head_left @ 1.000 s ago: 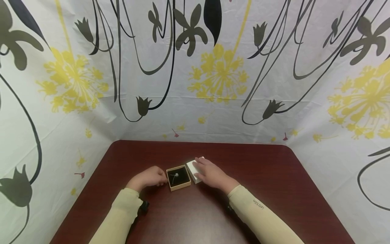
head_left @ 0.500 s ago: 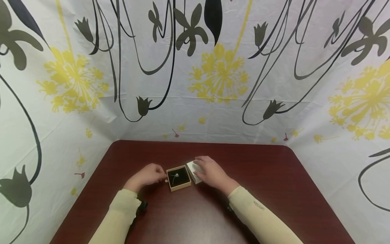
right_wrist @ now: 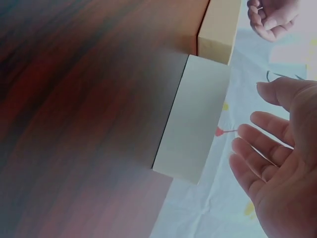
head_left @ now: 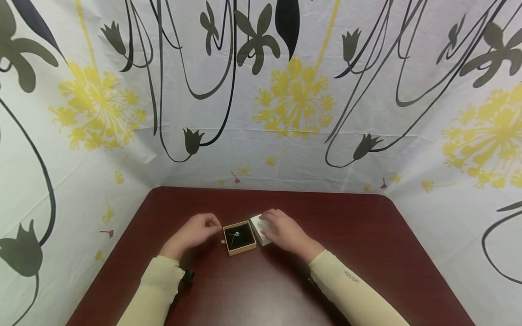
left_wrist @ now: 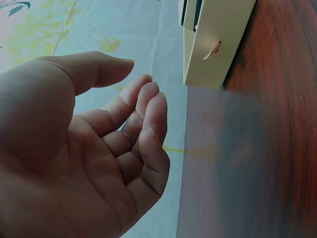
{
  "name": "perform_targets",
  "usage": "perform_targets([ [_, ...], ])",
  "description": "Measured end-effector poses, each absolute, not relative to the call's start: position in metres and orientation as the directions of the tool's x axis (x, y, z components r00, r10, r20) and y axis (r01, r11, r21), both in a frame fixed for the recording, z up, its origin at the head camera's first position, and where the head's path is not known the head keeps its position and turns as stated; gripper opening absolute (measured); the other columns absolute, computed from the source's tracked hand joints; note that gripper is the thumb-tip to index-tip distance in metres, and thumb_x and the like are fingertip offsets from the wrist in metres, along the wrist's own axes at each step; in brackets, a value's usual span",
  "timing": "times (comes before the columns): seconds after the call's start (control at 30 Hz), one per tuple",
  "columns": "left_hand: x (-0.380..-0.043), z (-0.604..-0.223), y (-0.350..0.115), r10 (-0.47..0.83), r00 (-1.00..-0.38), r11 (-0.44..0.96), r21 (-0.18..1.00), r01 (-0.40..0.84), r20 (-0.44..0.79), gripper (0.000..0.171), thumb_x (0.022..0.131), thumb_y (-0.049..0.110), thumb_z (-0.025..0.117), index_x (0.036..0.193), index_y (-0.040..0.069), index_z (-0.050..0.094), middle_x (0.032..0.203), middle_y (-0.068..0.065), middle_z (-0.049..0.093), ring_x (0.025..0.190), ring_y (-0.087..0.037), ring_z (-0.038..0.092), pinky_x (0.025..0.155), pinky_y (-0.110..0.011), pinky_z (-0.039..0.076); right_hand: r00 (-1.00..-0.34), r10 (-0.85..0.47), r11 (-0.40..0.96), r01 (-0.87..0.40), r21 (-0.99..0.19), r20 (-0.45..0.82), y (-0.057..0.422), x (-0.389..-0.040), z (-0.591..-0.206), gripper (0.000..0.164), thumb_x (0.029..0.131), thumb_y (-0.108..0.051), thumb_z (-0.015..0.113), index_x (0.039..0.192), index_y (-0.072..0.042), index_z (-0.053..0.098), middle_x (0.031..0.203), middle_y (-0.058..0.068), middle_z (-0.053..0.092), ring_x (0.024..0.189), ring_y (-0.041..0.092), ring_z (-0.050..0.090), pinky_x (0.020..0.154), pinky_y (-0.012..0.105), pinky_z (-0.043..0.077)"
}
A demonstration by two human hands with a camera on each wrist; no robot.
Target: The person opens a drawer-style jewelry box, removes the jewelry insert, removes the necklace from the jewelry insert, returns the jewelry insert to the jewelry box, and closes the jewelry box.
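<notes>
A small tan jewelry box [head_left: 242,249] stands uncovered on the table, with a thin silver jewelry piece [head_left: 237,234] on its dark lining. From its left side sticks a little ribbon tab [left_wrist: 213,50]. Just left of the box hovers my left hand [head_left: 193,233], its fingers loosely bent and nothing between them in the left wrist view. On the box's right lies a white box lid [right_wrist: 190,119], close against it. My right hand [head_left: 288,234] is over that lid with relaxed, spread fingers; the right wrist view shows a gap between fingertips and lid.
The dark red-brown table [head_left: 253,290] has rounded far corners. A white cloth with flower prints [head_left: 261,158] hangs behind it and along both sides.
My left hand has drawn back up and left from the box's side, bringing the ribbon tab into view. My right hand stays over the lid, its fingers slightly raised.
</notes>
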State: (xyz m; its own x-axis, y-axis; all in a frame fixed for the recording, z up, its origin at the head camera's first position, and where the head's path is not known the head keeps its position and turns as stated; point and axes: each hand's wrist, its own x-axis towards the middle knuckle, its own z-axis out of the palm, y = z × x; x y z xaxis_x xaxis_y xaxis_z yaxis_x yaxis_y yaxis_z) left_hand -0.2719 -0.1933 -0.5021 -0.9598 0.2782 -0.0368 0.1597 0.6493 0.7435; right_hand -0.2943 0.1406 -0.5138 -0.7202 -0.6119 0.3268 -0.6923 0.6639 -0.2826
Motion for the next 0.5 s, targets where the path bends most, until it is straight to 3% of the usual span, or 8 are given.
perform_targets([
  [0.27, -0.271, -0.496, -0.192, 0.288, -0.957, 0.651, 0.741, 0.165, -0.039, 0.01, 0.109, 0.02, 0.07, 0.106, 0.011, 0.076, 0.099, -0.001, 0.071, 0.088, -0.019, 0.062, 0.078, -0.041, 0.053, -0.693, -0.654, 0.623, -0.721, -0.302, 0.305, 0.131, -0.29, -0.505, 0.041, 0.097, -0.019, 0.085, 0.134, -0.005, 0.073, 0.131, 0.008, 0.07, 0.125, 0.028, 0.066, 0.109, 0.047, 0.054],
  [0.5, -0.271, -0.492, -0.191, 0.292, -0.956, 0.653, 0.736, 0.177, -0.03, 0.008, 0.108, 0.018, 0.07, 0.104, 0.012, 0.075, 0.098, -0.001, 0.07, 0.088, -0.019, 0.062, 0.079, -0.041, 0.054, -0.65, -0.725, 0.588, -0.756, -0.286, 0.228, 0.108, -0.293, -0.491, 0.044, 0.099, -0.023, 0.086, 0.136, -0.003, 0.073, 0.13, 0.008, 0.071, 0.12, 0.024, 0.068, 0.103, 0.041, 0.056],
])
